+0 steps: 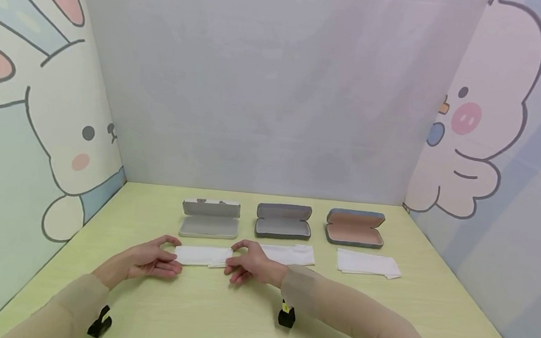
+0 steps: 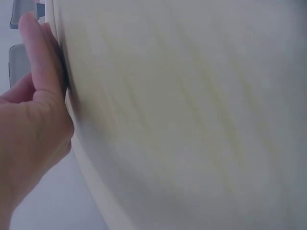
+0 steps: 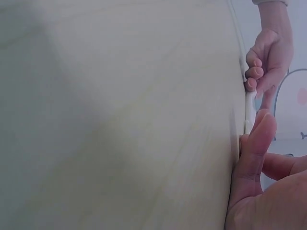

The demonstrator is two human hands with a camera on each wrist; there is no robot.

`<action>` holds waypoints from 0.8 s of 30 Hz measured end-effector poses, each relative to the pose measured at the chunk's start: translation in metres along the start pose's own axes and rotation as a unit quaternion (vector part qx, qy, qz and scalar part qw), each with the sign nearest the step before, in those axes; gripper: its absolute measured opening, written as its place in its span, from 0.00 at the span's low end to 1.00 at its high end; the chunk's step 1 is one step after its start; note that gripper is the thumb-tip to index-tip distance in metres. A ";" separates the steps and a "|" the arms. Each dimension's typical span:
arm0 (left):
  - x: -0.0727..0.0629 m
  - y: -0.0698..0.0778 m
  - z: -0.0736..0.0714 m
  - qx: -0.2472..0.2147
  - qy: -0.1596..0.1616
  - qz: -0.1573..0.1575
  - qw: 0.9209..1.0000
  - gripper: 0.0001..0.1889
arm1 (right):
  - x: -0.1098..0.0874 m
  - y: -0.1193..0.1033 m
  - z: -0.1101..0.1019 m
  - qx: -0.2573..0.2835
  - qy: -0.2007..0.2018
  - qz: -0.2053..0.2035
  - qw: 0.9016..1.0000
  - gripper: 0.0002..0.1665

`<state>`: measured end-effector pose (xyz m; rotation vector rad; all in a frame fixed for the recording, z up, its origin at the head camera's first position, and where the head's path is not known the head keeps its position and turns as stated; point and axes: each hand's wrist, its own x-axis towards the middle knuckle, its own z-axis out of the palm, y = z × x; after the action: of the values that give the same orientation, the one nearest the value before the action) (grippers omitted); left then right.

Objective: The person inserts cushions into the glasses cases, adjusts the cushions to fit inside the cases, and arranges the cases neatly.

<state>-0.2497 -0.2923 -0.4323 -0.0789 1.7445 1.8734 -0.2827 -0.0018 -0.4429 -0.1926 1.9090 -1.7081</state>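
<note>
A folded white cloth lies flat in front of the leftmost glasses case, which stands open. My left hand pinches the cloth's left end between thumb and index finger, its other fingers resting on the table. At the opposite end, my right hand grips the cloth the same way, with the index finger over the far corner. The cloth's white edge shows between both hands in the right wrist view. In the left wrist view, the left hand hides the cloth.
Two more open glasses cases stand to the right, one grey and one with a pink lining. A second white cloth lies partly behind my right hand, and a third farther right. A wall rises behind the table.
</note>
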 end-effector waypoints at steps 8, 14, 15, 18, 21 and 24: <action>0.002 -0.002 0.002 0.012 0.017 0.000 1.000 0.24 | 0.001 0.001 0.005 -0.001 0.022 -0.010 1.000 0.18; 0.004 -0.001 0.007 0.024 0.045 0.001 0.999 0.22 | 0.002 0.001 0.007 -0.010 0.033 -0.009 0.999 0.15; 0.004 -0.001 0.008 0.025 0.049 0.002 0.998 0.22 | 0.002 0.000 0.008 -0.011 0.034 -0.008 0.999 0.14; 0.004 0.000 0.009 0.031 0.055 0.003 0.998 0.20 | 0.002 -0.001 0.008 -0.014 0.037 -0.004 0.999 0.12; 0.005 0.001 0.011 0.034 0.058 0.004 0.998 0.18 | 0.002 -0.002 0.008 -0.019 0.041 -0.002 0.999 0.11; 0.006 0.001 0.011 0.034 0.057 0.004 0.998 0.16 | 0.002 -0.002 0.008 -0.019 0.044 0.000 0.999 0.10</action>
<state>-0.2514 -0.2794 -0.4325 -0.1542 1.8866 1.8455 -0.2808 -0.0096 -0.4416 -0.1337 2.0052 -1.7062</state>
